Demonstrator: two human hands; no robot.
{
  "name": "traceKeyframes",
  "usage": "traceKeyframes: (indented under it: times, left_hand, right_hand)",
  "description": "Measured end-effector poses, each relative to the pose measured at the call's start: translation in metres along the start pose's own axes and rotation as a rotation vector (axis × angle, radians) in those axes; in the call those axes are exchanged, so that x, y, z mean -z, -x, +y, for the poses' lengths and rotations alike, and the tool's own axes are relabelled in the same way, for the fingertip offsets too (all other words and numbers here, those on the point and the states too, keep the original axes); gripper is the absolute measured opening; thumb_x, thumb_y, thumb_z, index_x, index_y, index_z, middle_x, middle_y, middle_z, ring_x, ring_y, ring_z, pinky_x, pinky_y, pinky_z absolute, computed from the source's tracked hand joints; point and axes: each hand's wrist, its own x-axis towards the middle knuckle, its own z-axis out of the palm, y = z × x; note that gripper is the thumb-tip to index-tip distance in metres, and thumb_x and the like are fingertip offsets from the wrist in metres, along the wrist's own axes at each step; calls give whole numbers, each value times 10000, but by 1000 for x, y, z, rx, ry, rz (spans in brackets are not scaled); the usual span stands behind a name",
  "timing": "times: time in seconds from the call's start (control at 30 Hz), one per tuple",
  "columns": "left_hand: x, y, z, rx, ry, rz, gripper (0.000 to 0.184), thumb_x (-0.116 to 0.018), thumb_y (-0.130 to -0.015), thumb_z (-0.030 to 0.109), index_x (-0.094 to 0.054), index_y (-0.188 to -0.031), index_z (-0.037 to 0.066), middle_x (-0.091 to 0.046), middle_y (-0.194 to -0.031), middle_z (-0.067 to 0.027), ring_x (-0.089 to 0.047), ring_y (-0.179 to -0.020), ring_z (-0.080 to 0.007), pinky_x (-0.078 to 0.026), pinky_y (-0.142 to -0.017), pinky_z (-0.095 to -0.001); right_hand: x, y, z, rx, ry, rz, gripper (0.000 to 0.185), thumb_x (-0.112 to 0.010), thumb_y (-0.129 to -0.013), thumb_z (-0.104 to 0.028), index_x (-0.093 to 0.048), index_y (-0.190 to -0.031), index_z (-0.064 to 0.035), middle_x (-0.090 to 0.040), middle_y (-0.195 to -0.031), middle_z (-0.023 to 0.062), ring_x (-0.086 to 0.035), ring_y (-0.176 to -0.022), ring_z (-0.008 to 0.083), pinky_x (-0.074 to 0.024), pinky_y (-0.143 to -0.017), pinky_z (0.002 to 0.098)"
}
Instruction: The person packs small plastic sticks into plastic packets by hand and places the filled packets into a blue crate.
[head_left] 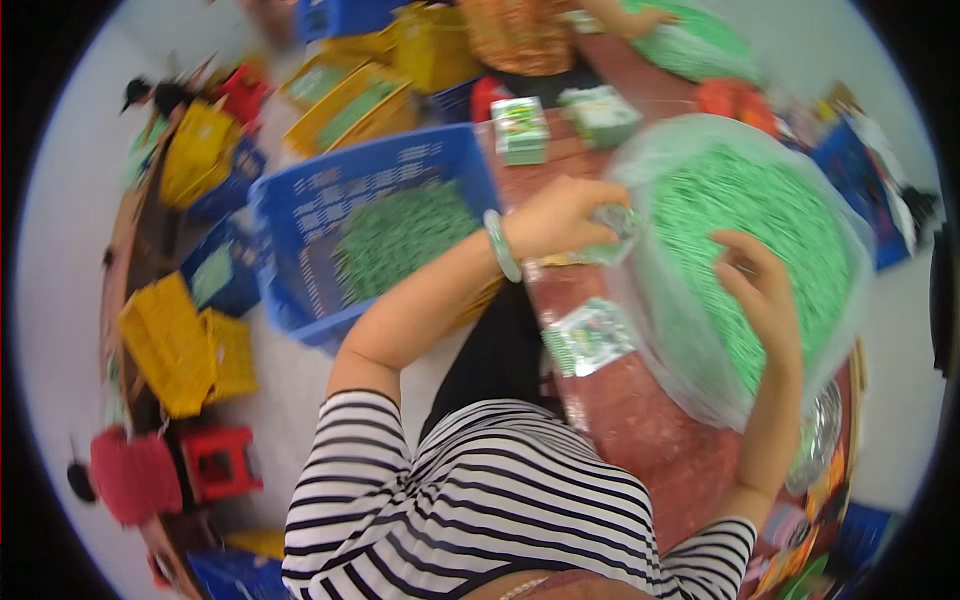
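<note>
My left hand, with a bracelet at the wrist, grips a small clear and green packet beside the large plastic bag's left edge. Over the bag, which is full of thin green pieces, hovers my right hand. Its fingers are curved and apart, and nothing shows between them. Several flat printed packets lie on the red table below my left hand. Two stacks of packets, one green and white and one paler, stand farther up the table.
A blue crate with darker green pieces stands left of the table. Yellow crates and a red stool are farther left. Co-workers are at the left and top; one person's hand reaches toward another bag of green pieces.
</note>
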Motion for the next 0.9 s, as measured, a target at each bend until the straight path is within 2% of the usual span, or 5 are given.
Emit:
traceKeyframes:
  times: [0.3, 0.5, 0.7, 0.8, 0.9]
  left_hand:
    - [227, 257, -254, 1275, -774, 212, 200, -710, -773, 204, -758, -952, 129, -702, -953, -164, -673, -908, -350, -523, -861, -410]
    - [199, 364, -354, 1402, -821, 487, 133, -661, -802, 188, -766, -875, 152, -698, -974, -172, -664, -960, -357, -513, -902, -438]
    - [174, 400, -411, 1530, -693, 9, 423, -481, -935, 404, -711, -1032, 63, -668, -1084, -212, -634, -1025, -382, -482, -898, -481]
    - [169, 483, -518, 1407, -403, 134, 552, -432, -940, 491, -689, -1105, 31, -620, -1204, -235, -564, -1145, -400, -431, -954, -466]
    - [182, 400, -442, 1471, -755, -105, 485, -540, -901, 421, -674, -1059, -17, -641, -1163, -223, -599, -1098, -393, -452, -950, -474]
  right_hand:
    - [26, -15, 53, -214, 49, 174, 296, -586, -893, -76, -609, -1184, -28, -520, -821, -28, -465, -707, 57, -375, -610, 208]
    - [39, -27, 71, -284, 169, 261, 298, -584, -904, -113, -609, -1188, -30, -510, -815, -30, -463, -705, 57, -373, -608, 208]
    - [15, -32, 46, -435, 322, 328, 297, -610, -868, -117, -644, -1158, -60, -527, -832, -32, -495, -751, 66, -406, -636, 215]
    - [7, -35, 37, -435, 316, 275, 271, -621, -866, -35, -648, -1135, -49, -569, -847, -11, -513, -742, 78, -435, -646, 228]
    - [7, -41, 44, -211, 456, 270, 170, -626, -860, -13, -672, -1023, -16, -649, -888, 59, -605, -770, 139, -486, -685, 267]
